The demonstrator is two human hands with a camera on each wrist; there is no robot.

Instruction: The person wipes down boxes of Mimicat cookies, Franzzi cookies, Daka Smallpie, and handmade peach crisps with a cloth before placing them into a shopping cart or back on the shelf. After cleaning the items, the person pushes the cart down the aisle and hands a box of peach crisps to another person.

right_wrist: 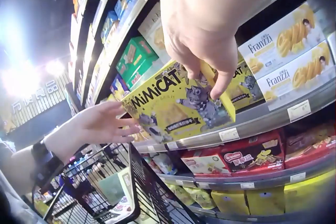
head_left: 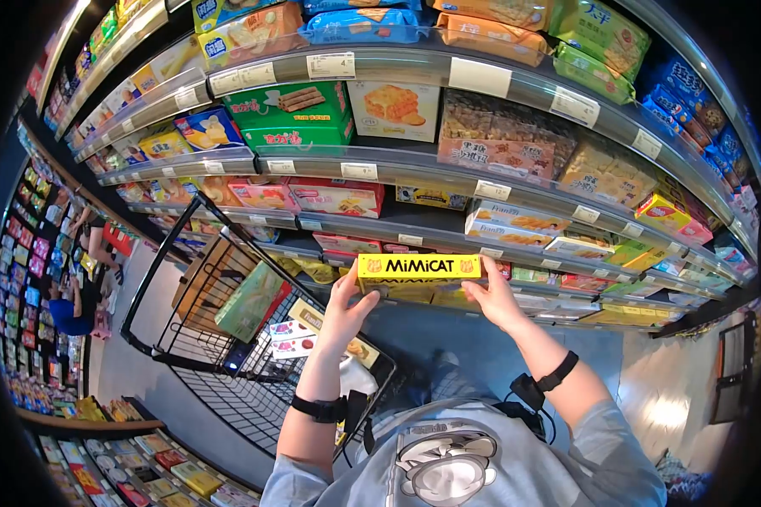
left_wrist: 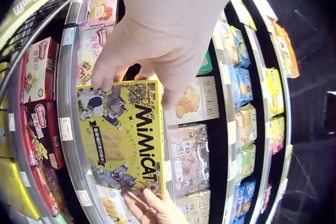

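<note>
A yellow MiMiCAT biscuit box (head_left: 419, 267) is held level in front of the shelves, its narrow lettered side facing up in the head view. My left hand (head_left: 347, 306) grips one end, and my right hand (head_left: 494, 297) grips the other. In the left wrist view the box's broad face (left_wrist: 113, 145) shows cartoon cats and biscuits, with the left thumb at its edge. The right wrist view has the right fingers (right_wrist: 218, 86) bent over the box's corner. A second MiMiCAT box (right_wrist: 243, 88) stands on the shelf behind it.
A black wire shopping cart (head_left: 220, 372) stands to my left, holding a green package (head_left: 252, 302) and other boxes. Shelves ahead carry a green biscuit carton (head_left: 294, 114), Franzzi boxes (head_left: 516, 224) and many snacks. People (head_left: 74, 306) are farther down the aisle on the left.
</note>
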